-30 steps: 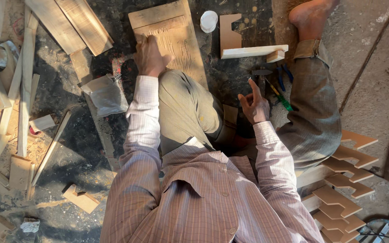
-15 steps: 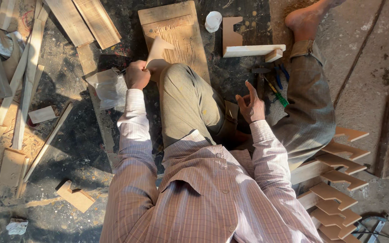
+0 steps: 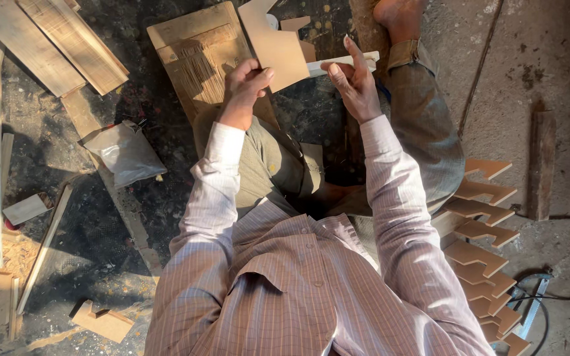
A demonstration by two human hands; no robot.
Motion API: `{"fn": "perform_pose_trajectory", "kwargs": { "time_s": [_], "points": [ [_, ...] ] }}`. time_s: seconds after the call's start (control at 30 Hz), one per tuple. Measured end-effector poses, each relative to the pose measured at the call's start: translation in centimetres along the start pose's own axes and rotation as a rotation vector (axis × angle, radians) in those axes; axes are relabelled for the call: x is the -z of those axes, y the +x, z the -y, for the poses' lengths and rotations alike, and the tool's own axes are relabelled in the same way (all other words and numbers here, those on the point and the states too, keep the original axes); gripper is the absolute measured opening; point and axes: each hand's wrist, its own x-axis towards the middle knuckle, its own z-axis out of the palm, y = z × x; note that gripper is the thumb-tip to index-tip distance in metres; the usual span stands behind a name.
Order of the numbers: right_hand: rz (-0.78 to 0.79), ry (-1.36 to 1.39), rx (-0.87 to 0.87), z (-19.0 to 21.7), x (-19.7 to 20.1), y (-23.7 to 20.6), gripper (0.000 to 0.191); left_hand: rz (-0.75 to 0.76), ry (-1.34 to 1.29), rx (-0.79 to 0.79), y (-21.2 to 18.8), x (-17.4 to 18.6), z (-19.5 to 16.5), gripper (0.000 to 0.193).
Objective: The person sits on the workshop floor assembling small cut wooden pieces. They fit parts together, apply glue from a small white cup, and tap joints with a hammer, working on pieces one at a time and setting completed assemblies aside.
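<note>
My left hand (image 3: pixel 244 87) grips the lower edge of a flat, notched piece of brown board (image 3: pixel 274 45) and holds it up in front of me. My right hand (image 3: pixel 353 80) is raised beside the piece with its fingers spread, close to its right edge and touching nothing that I can see. Beneath the piece, a wooden work board (image 3: pixel 200 58) with saw-scarred grooves lies on the floor. I sit on the floor with my knees bent, in a striped shirt.
A stack of similar stepped board cut-outs (image 3: pixel 483 231) lies at my right. Planks and wood scraps (image 3: pixel 54 46) cover the floor at left, beside a grey plastic bag (image 3: pixel 125 153). A white L-shaped piece (image 3: pixel 338 60) lies behind my right hand. A cable (image 3: pixel 562 290) runs lower right.
My left hand picked the notched board piece off the work board and lifted it up. My right hand rose from my lap towards the piece.
</note>
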Motion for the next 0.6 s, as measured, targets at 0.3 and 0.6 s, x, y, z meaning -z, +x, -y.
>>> {"fn": "perform_pose_trajectory", "kwargs": {
  "time_s": [0.3, 0.6],
  "points": [
    [0.090, -0.207, -0.041, -5.0, 2.1, 10.4, 0.092, 0.090, -0.008, 0.007, 12.1, -3.9, 5.0, 0.023],
    [0.135, -0.423, 0.031, -7.6, 2.1, 13.5, 0.092, 0.008, 0.114, 0.027, 15.3, -4.3, 6.3, 0.022]
  ]
}}
